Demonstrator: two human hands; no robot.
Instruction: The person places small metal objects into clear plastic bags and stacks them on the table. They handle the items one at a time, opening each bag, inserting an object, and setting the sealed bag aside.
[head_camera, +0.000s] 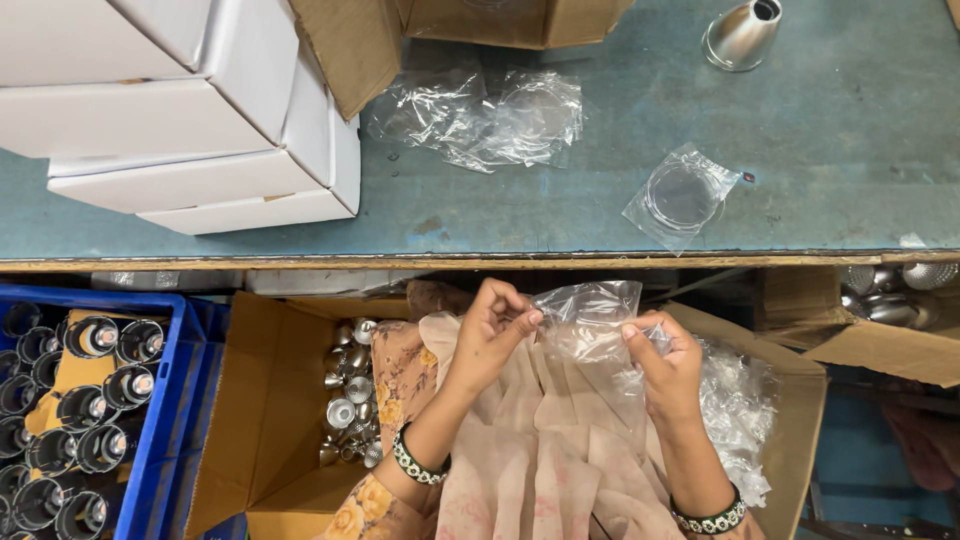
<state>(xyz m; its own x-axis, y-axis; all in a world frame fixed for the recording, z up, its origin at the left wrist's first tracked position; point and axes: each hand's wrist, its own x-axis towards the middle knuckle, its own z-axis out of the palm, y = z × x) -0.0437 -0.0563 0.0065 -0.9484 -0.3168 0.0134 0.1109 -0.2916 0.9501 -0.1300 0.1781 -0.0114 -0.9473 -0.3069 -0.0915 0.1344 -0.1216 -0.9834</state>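
Observation:
My left hand (490, 330) and my right hand (665, 365) both pinch a small clear plastic bag (590, 315), held over my lap just below the table's front edge. The left fingers grip its left edge, the right fingers its right edge. A beaded bracelet circles each wrist. A peach cloth drapes over my lap under the bag. What is inside the bag cannot be made out.
On the blue-green table (800, 150) lie a clear bag with a round disc (682, 197), crumpled clear bags (480, 118), a silver cone (742, 33) and stacked white boxes (190, 110). Below are a cardboard box of silver cones (350, 400), a blue crate of metal parts (80, 410) and a box of clear bags (740, 410).

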